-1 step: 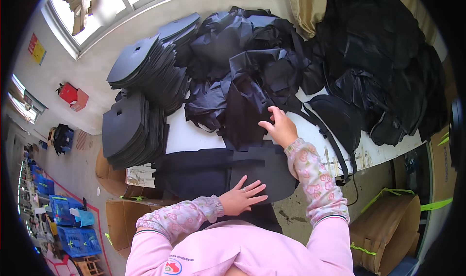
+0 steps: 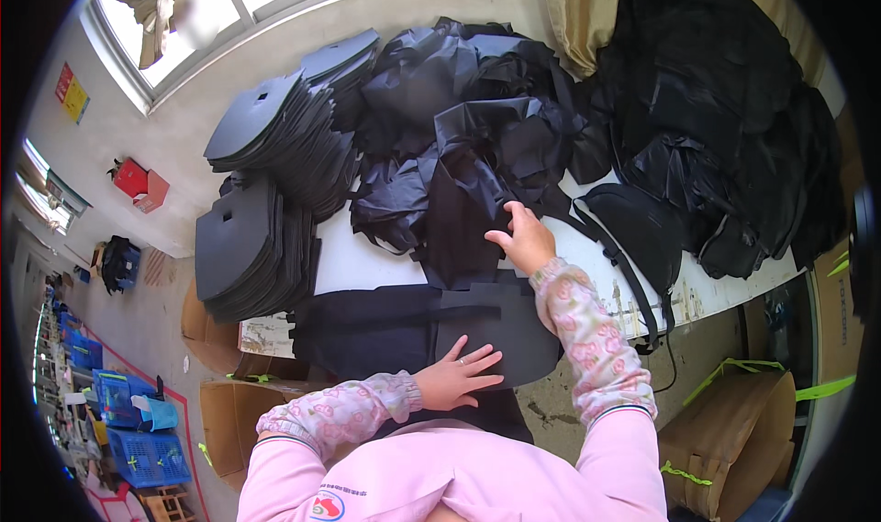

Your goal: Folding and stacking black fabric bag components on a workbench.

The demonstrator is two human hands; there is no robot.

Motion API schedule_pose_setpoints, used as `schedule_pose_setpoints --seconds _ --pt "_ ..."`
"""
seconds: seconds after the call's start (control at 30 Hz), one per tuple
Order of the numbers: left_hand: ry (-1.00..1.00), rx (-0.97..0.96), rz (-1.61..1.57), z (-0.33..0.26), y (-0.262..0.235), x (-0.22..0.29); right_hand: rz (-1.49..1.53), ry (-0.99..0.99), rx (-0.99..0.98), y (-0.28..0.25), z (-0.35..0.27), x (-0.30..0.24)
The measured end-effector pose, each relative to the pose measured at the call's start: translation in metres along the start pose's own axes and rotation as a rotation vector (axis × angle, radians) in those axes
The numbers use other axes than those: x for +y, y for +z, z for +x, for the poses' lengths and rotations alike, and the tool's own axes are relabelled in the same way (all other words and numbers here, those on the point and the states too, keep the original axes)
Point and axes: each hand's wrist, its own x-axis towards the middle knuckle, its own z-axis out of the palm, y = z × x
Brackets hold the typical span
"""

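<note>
The left hand (image 2: 456,377) is lying with fingers spread on the gray panel (image 2: 523,334), which is resting at the near edge of the worktop (image 2: 367,265). Black fabric (image 2: 362,338) is extending left of the panel. The right hand (image 2: 529,240) is holding thumb and index finger apart, near the black material pile (image 2: 473,196).

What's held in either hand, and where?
Nothing visibly held: the left hand lies flat on the dark grey panel; the right hand is open near the black fabric.
</note>
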Motion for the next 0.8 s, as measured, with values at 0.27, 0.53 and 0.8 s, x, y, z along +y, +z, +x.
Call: schedule_pose_setpoints --seconds 0.27,0.53,0.8 --pt "-0.461 1.232 -0.756 0.004 -0.147 -0.093 0.286 -0.488 0.137 0.011 -0.021 -0.098" --pt "-0.402 0.724 -0.954 -0.002 -0.198 -0.144 0.444 -0.872 0.029 -0.009 -0.056 -0.124" --pt "-0.253 0.518 -0.950 -0.051 -0.246 -0.059 -0.192 -0.893 0.052 -0.056 0.005 -0.107"
